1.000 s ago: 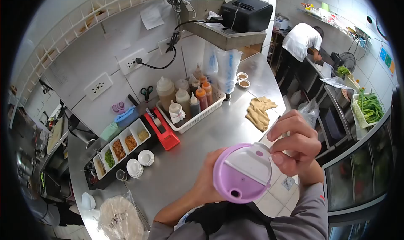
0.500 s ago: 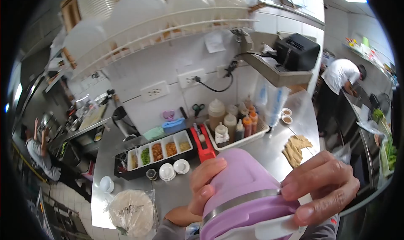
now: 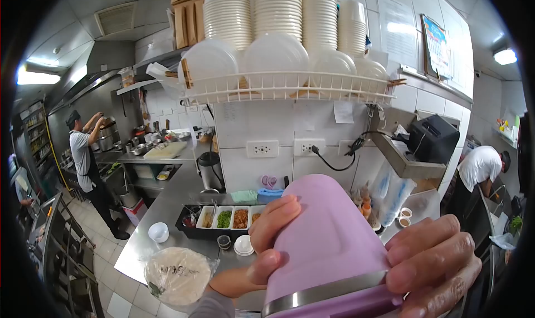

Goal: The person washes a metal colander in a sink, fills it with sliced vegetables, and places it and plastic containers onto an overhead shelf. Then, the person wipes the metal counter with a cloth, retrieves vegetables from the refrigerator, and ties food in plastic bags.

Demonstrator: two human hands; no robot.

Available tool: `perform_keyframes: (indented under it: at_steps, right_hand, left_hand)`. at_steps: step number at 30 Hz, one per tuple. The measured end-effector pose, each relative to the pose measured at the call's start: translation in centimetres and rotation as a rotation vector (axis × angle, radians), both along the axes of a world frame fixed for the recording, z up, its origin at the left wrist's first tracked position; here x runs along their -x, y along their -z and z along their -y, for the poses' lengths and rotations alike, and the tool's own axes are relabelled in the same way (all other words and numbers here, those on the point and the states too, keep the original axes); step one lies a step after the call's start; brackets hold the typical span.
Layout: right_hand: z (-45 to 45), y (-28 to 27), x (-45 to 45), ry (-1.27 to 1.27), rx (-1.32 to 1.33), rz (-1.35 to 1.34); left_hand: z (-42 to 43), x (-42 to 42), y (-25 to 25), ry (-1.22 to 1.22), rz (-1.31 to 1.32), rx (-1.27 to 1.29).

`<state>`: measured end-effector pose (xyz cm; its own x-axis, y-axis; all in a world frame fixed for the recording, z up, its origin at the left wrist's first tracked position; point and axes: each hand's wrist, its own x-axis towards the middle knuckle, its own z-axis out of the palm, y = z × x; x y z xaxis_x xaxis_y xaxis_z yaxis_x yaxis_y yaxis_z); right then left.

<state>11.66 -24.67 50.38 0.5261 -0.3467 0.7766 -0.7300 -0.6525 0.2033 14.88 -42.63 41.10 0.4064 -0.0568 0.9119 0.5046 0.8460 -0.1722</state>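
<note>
A pink tumbler (image 3: 334, 234) with a steel band is raised close to the camera, its base pointing up and away and its lid end toward the bottom edge. My left hand (image 3: 270, 243) is wrapped round its left side. On the right, the fingers of my right hand (image 3: 432, 265) press against the tumbler near the band. The lid is mostly out of view. Behind the tumbler stands a black holder with white trays of chopped green and brown toppings (image 3: 241, 218). A small white lidded cup (image 3: 243, 245) and a small dark cup (image 3: 224, 241) sit before it.
A bagged round item (image 3: 179, 274) and a white bowl (image 3: 158, 232) rest on the steel counter (image 3: 136, 256). Overhead, a wire rack (image 3: 290, 86) bears stacked containers. A black printer (image 3: 433, 139) sits on a shelf. One person (image 3: 86, 162) works at left, another (image 3: 480, 166) bends at right.
The view has swung upward. The tumbler has risen and tipped, so its lid has gone from facing the camera to the bottom edge. Both hands remain on it.
</note>
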Motion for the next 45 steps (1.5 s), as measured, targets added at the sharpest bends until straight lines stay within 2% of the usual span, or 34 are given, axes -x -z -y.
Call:
perform_keyframes:
  at_steps: [4,10,12,13,18,21,23,25,27,28,31,32,34,36,37,39,40,43,45]
  right_hand:
    - [1.6,2.0,-1.6,-0.069,0.199,0.213]
    - [0.7,1.1,-1.2,-0.031,0.135,0.315]
    - [0.4,0.9,-0.2,0.024,0.078,0.247]
    - [0.3,0.8,0.2,0.054,0.047,0.216]
    - [1.7,2.1,1.1,0.035,-0.059,0.403]
    - [2.4,2.2,1.6,0.027,-0.293,0.497]
    - [4.2,1.9,4.3,-0.021,-0.363,0.036]
    - [5.1,4.1,3.7,0.06,-0.478,0.236]
    - [5.8,6.5,2.7,0.137,-0.61,0.444]
    - [6.5,7.1,2.2,0.176,-0.672,0.547]
    - [8.6,8.7,2.6,0.351,-0.492,0.527]
    - [9.5,9.0,2.6,0.389,-0.428,0.555]
    - [12.2,12.1,1.4,0.442,-0.524,0.522]
    - [16.2,19.8,-0.6,0.612,-0.748,0.49]
    - [16.7,22.6,-0.5,0.705,-0.568,0.406]
    - [16.8,22.7,1.2,0.652,-0.363,0.568]
    - [15.9,22.9,2.3,0.718,-0.339,0.661]
    - [10.6,26.0,5.9,0.98,-0.303,0.959]
    - [6.4,30.9,6.4,1.167,-0.285,1.184]
  left_hand:
    - [0.1,-0.6,-0.6,-0.035,0.02,0.0]
    - [0.1,-1.3,-0.3,-0.063,0.117,-0.029]
    - [0.1,-1.5,0.5,-0.063,0.193,-0.059]
    - [0.0,-1.6,1.0,-0.059,0.24,-0.079]
    - [-0.4,-2.7,4.7,-0.052,0.523,-0.205]
    - [-0.1,-3.9,6.5,-0.055,0.695,-0.272]
    - [-0.2,-5.1,8.2,-0.022,0.799,-0.298]
    - [0.7,-5.2,10.6,0.002,0.931,-0.294]
    - [1.5,-6.8,11.8,0.08,1.279,-0.29]
    - [1.3,-7.0,11.0,0.068,1.29,-0.382]
    - [2.5,-6.5,15.7,0.013,1.404,-0.434]
    - [3.0,-6.2,18.2,0.074,1.372,-0.483]
    - [2.7,-6.3,22.7,0.206,1.29,-0.564]
    - [1.8,-7.4,24.9,0.326,1.179,-0.606]
    - [2.2,-7.9,25.6,0.407,1.12,-0.605]
    - [4.5,-7.5,27.2,0.602,0.999,-0.613]
    - [5.9,-6.7,28.3,0.698,0.937,-0.638]
    - [12.4,-5.7,35.0,-0.243,1.139,-0.788]
    - [13.8,-5.5,34.5,-0.163,1.244,-1.009]
